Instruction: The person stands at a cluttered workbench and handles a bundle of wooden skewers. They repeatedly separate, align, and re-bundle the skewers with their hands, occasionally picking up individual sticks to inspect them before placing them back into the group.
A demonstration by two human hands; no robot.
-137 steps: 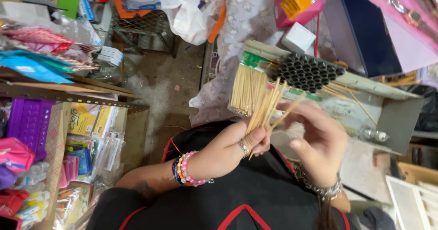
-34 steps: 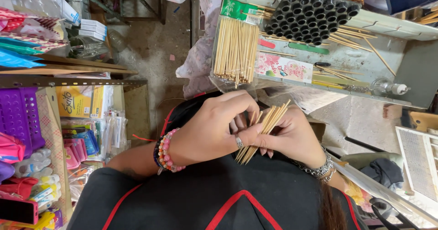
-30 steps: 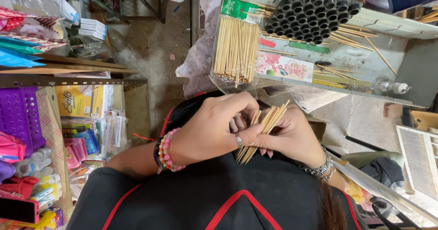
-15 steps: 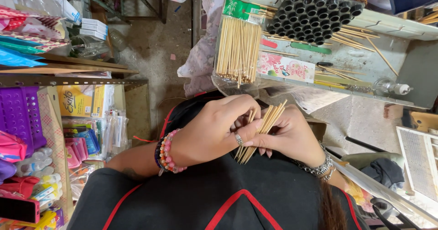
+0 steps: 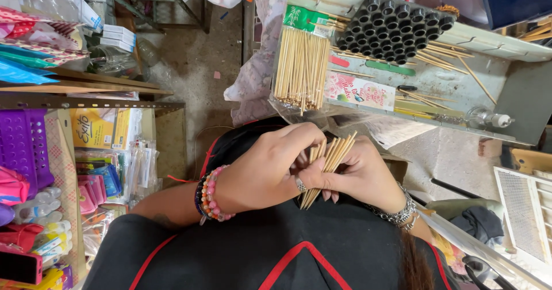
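- At the far left, a shelf holds a purple plastic basket (image 5: 23, 149) and packets of small goods in clear wrap (image 5: 123, 169)
- The left hand (image 5: 267, 166) comes in from the left, beaded bracelets (image 5: 210, 193) on its wrist and a ring (image 5: 299, 184) on one finger; its fingers are curled shut over the near side of a bundle of thin wooden sticks (image 5: 328, 162)
- The bundle sits between the two hands, close to the black-clad body, tilted so its upper ends fan up and to the right
- The right hand (image 5: 365, 175), with a metal chain bracelet (image 5: 399, 212), cups the bundle from the other side, fingers wrapped about the sticks
- Above the hands, on a grey metal tray (image 5: 506, 97), lies a larger packet of sticks (image 5: 302, 66) with a green label
- To its right stands a black block of round tubes (image 5: 397, 28), with loose sticks (image 5: 454, 63) scattered beside it
- A small clear bottle (image 5: 486, 117) lies near the tray's right end
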